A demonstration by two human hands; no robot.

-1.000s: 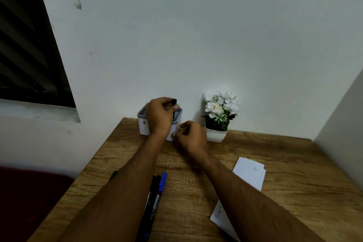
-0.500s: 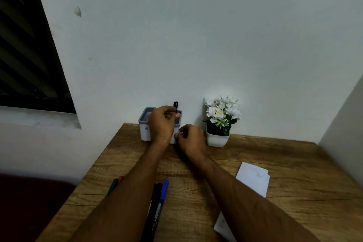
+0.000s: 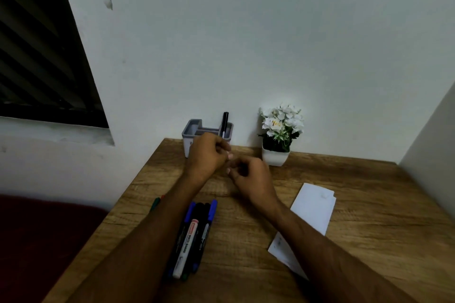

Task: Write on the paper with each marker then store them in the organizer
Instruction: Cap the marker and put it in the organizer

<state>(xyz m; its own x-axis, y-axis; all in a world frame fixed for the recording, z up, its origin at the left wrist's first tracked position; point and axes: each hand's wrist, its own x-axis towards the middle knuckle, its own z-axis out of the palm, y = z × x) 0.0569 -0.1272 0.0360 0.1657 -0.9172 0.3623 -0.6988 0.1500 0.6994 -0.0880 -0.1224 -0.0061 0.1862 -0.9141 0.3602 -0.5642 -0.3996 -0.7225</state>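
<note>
Left grip [image 3: 208,155] and right grip [image 3: 251,176], both curled and empty, block the organizer [image 3: 190,130] at the desk's [image 3: 369,204] far edge; plant [image 3: 279,135] beside.

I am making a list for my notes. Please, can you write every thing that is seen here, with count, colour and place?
organizer: one, grey and white, far table edge by wall
marker: one, black, upright in organizer
markers: several, blue, black, white, lying near left forearm
paper: white sheets, right side of table
flower pot: one, white, white flowers, right of organizer
table: one, brown wood
window: one, dark, left wall
left hand: before organizer, empty
right hand: beside left hand, empty
</note>
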